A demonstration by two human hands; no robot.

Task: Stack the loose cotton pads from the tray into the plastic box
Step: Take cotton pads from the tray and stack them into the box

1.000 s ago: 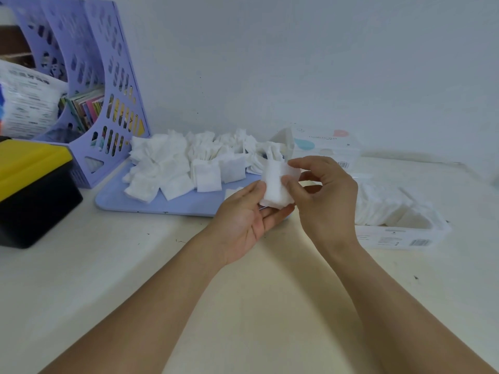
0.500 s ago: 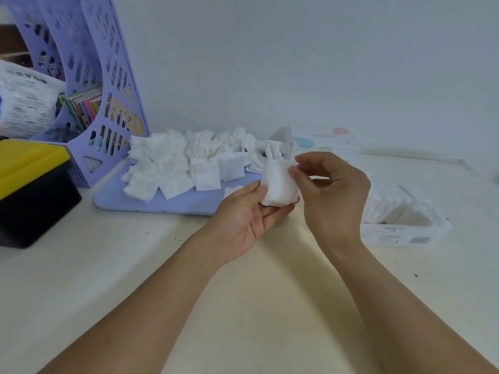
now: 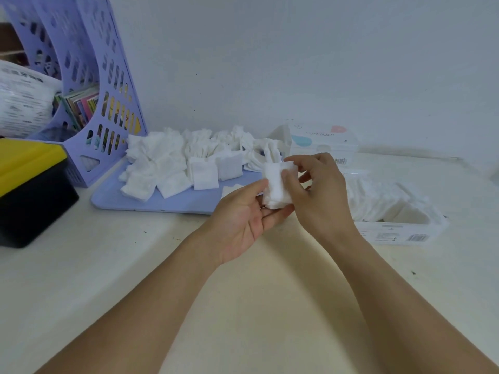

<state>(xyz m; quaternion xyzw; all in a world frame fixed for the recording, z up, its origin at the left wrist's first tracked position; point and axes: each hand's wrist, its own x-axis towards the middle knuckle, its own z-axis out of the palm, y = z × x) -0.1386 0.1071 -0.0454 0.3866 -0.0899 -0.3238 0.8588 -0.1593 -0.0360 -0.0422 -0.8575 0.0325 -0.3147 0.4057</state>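
Observation:
A small stack of white cotton pads stands upright between both hands above the table. My left hand cradles it from below, thumb against its left side. My right hand pinches its right side with thumb and fingers. Several loose cotton pads lie heaped on the lilac tray behind my hands. The white plastic box sits to the right, partly filled with a row of pads; my right hand hides its left end.
A lilac file rack with booklets stands at the back left. A black bin with a yellow lid sits at the left edge. The box's lid leans by the wall behind the tray. Bare cream tabletop lies in front.
Both hands keep hold of the pad stack in the same spot. My right fingers have shifted along its right side and top, squaring it up.

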